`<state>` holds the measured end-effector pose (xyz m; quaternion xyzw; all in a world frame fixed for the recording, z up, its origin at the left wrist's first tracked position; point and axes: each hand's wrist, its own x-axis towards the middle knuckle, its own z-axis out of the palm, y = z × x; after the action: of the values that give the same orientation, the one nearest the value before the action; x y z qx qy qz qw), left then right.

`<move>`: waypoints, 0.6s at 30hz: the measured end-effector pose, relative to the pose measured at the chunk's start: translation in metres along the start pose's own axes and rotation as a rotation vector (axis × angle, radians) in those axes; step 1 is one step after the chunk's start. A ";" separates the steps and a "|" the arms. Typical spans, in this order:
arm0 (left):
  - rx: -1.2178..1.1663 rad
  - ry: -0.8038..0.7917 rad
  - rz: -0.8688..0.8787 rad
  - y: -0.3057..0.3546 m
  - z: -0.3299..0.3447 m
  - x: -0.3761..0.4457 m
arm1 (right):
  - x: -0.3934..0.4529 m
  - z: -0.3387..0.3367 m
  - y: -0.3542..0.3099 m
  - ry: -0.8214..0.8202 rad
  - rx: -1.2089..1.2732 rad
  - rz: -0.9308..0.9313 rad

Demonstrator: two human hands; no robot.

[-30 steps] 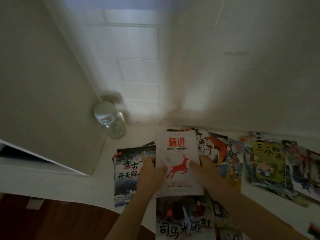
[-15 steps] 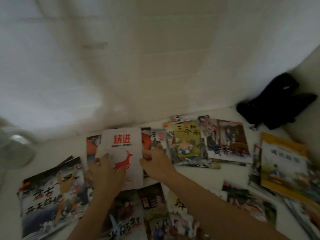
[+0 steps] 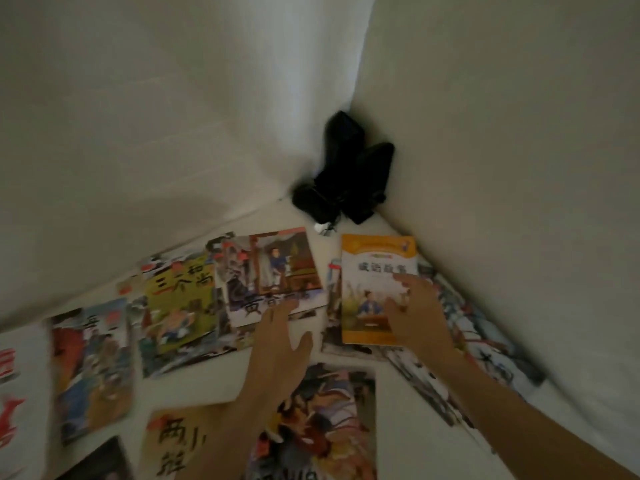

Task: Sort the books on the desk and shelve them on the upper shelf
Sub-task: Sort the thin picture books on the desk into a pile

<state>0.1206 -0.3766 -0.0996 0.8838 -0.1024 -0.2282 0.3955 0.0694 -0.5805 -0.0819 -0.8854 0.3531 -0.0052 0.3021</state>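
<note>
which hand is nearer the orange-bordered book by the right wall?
Right. The right hand lies on the orange-bordered book, fingers spread over its cover. The left hand is off to its left, fingertips at the edge of another picture book.

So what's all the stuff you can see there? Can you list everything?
orange book: 1, orange and yellow, right, near the side wall.
yellow-green picture book: 1, left of middle.
picture book with a room scene: 1, reddish-brown, middle.
other picture books: several, many colours, spread flat over the desk.
black bag: 1, back corner.
walls: 2, whitish, meeting behind the bag.
left hand: 1, fingers reaching to the room-scene book.
right hand: 1, resting on the orange book.
</note>
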 end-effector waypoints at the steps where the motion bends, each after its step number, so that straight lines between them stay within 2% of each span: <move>1: 0.002 -0.034 0.018 0.010 0.014 0.003 | 0.007 -0.006 0.018 0.011 -0.007 0.026; 3: 0.011 -0.075 0.067 0.028 0.040 0.012 | 0.021 -0.009 0.050 -0.035 -0.030 0.087; 5: 0.086 -0.051 0.105 0.043 0.061 0.019 | 0.036 0.002 0.083 -0.064 -0.015 0.109; 10: 0.159 0.046 0.088 0.063 0.083 0.024 | 0.030 -0.006 0.062 -0.017 0.164 0.153; 14: 0.053 0.076 -0.053 0.065 0.080 0.034 | 0.025 -0.002 0.052 -0.098 0.236 0.218; 18: -0.011 -0.034 -0.121 0.068 0.074 0.015 | 0.004 -0.013 0.068 -0.227 0.215 0.220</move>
<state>0.0978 -0.4762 -0.0968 0.8821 -0.0540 -0.2674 0.3841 0.0273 -0.6288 -0.1089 -0.7992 0.4088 0.0899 0.4314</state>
